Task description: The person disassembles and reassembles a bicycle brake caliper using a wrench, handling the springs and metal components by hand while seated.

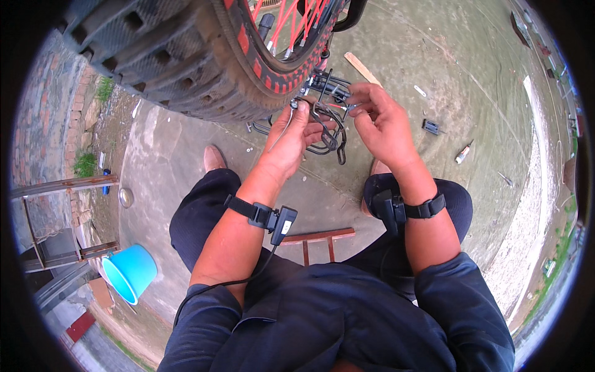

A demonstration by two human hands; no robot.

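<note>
A large knobbly bicycle tyre (180, 62) on a wheel with red spokes (291, 22) stands close in front of me at the upper left. Beside its lower edge, my left hand (286, 141) is closed, the thumb pressing near a small silver fitting from which a thin metal wire (282, 134) hangs over the palm. Looped black cables (339, 141) and a dark metal bracket (334, 88) lie between my hands. My right hand (385, 127) is raised right of the bracket, its thumb and fingers closed together by a thin cable; what they hold is too small to make out.
On the concrete right of the wheel lie a wooden strip (362, 67), a small black block (431, 127) and a small tube (463, 152). A blue bucket (141, 273) stands at left beside a rusty metal frame (62, 186). A reddish stool (319, 237) is between my legs.
</note>
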